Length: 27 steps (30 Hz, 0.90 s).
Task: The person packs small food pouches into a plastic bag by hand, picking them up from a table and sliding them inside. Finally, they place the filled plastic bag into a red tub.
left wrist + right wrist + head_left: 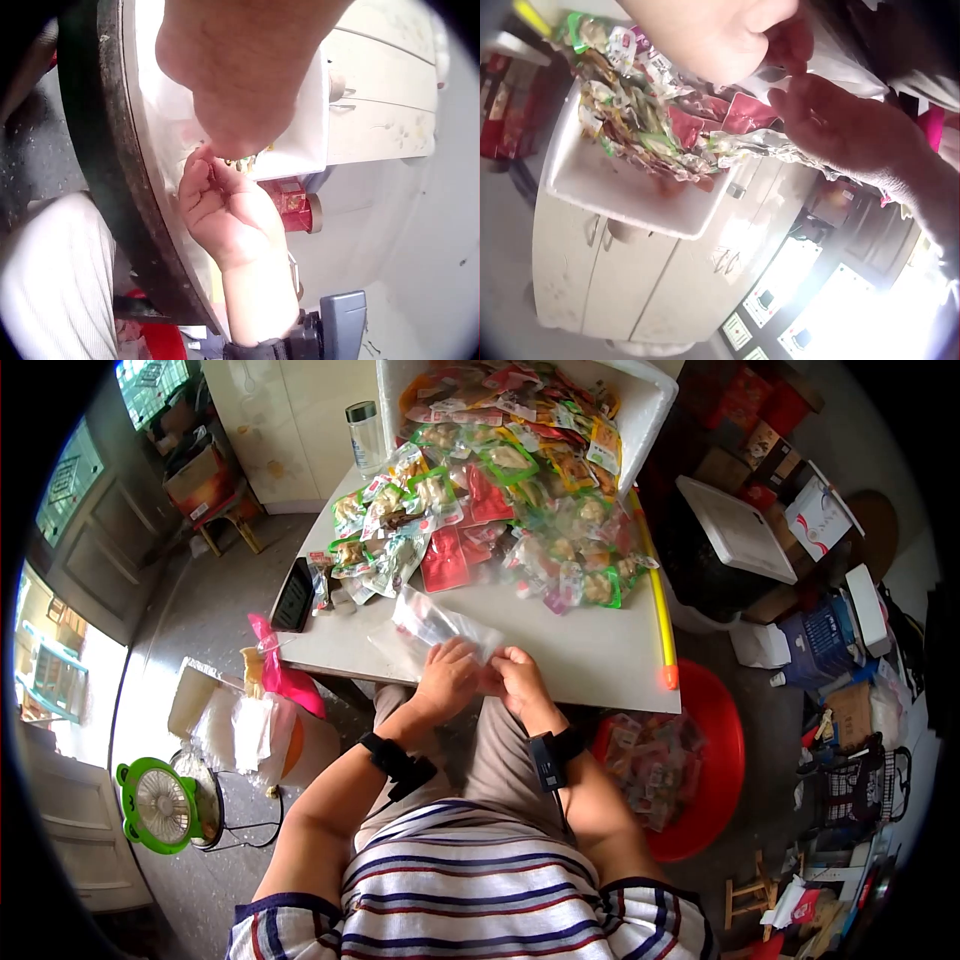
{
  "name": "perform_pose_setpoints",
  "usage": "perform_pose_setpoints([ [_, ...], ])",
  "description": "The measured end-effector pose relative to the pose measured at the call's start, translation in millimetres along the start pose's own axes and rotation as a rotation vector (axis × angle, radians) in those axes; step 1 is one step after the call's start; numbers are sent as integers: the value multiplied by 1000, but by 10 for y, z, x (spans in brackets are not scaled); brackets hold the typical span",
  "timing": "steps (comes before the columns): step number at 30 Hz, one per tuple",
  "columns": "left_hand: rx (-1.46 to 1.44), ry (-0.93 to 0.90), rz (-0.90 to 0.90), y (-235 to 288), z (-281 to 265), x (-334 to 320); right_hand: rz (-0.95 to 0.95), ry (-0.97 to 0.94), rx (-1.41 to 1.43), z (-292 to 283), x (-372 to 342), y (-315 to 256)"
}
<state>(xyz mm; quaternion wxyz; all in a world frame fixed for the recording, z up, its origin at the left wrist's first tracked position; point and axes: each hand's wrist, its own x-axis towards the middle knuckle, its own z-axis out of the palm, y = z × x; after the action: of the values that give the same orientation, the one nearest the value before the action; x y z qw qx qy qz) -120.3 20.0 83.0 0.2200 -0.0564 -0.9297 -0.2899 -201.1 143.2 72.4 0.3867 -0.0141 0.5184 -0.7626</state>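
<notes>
At the near edge of the white table (590,660), both hands are close together at a clear plastic bag (425,618). My left hand (450,678) grips the bag's near edge with bent fingers. Beside it, my right hand (522,682) pinches the bag between thumb and fingers. In the right wrist view, the clear bag (840,56) spreads out past the fingertips of both hands. From the left wrist, the right hand (232,210) shows its curled fingers, while the left hand hides most of the bag. Beyond the hands lies a heap of small sealed food packets (500,490).
A white foam box (650,410) tipped toward me spills packets onto the table. Along the right edge lies a yellow stick (660,615); a phone (293,595) and a glass jar (364,438) are at left. A red basin (725,760) with packets stands on the floor, right.
</notes>
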Motion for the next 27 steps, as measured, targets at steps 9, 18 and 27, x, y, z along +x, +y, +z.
perform_pose_setpoints([
  [9, 200, 94, 47, -192, 148, -94, -239, -42, -382, -295, 305, -413],
  [18, 268, 147, 85, -192, 150, -90, -901, 372, -1292, -310, 1290, -1158],
  [27, 246, 140, 62, -147, 118, -81, -500, 166, -1701, -303, 1012, -1110],
])
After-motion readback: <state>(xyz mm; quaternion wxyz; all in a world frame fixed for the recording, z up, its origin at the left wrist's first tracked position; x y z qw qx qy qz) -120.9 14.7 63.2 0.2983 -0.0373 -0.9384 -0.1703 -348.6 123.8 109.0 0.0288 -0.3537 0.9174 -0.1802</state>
